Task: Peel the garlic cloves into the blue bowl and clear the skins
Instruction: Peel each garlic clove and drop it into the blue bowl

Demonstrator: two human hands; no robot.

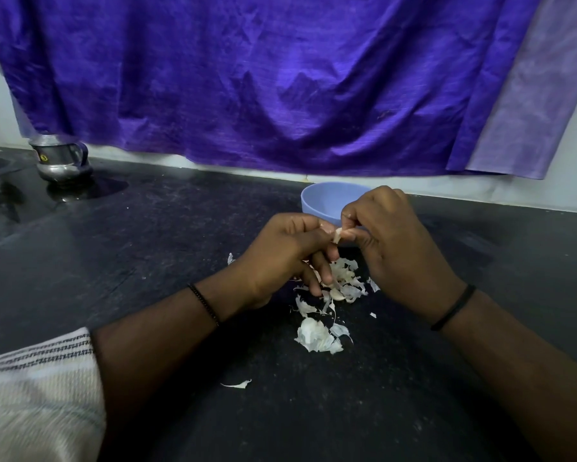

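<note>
Head view: mid-peel. Left hand (280,258) and right hand (393,241) both pinch one small pale garlic clove (337,235) above the dark stone bench (147,261), just before the round light-blue plastic bowl (323,200). Papery white skins (317,338) litter the bench below. Next, probably: strip skin, drop clove in bowl.

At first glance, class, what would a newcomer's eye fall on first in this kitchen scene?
The big purple cloth hanging across the back wall stands out most. Next, mid-frame, the left hand and right hand pinch a garlic clove just in front of the blue bowl. Below them, pale garlic skins lie scattered on the black counter.
</note>
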